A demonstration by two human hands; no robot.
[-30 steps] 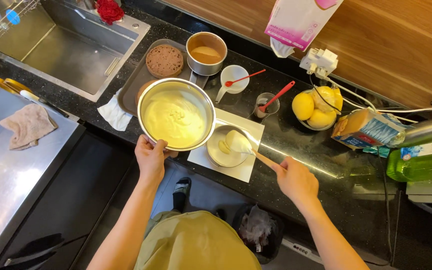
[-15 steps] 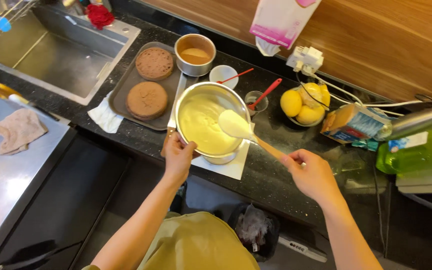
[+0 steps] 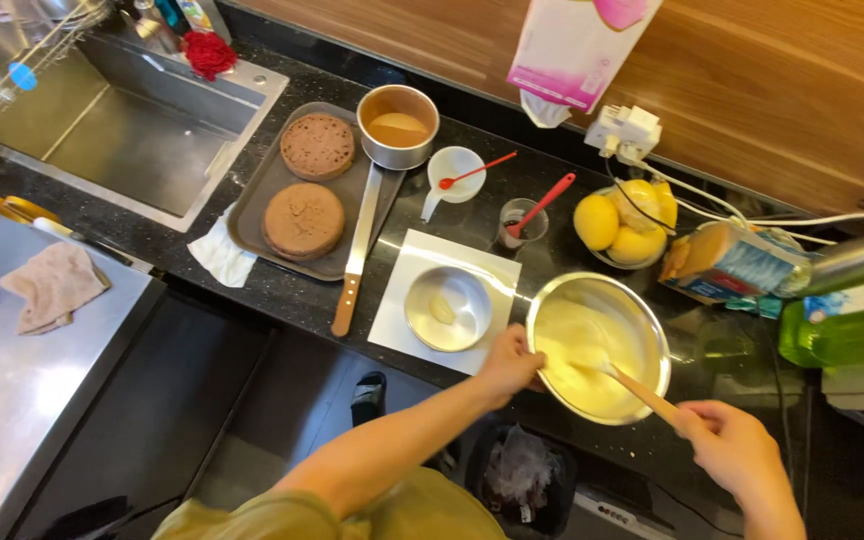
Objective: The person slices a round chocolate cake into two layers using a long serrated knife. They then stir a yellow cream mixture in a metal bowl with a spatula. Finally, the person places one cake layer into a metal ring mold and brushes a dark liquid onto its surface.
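Left hand (image 3: 512,365) reaches forward from a bare forearm running diagonally up from lower centre, fingers curled over in a closed grip, thumb side toward the body. Right hand (image 3: 737,450) sits lower right, knuckles up, fingers wrapped tight in a fist-like grip, wrist angled inward toward the left hand. Hands near, not touching.

Bare surface (image 3: 712,345) is left right of the mixing bowl (image 3: 600,345); its left is blocked by a small bowl (image 3: 448,308), its back by lemons (image 3: 620,230).
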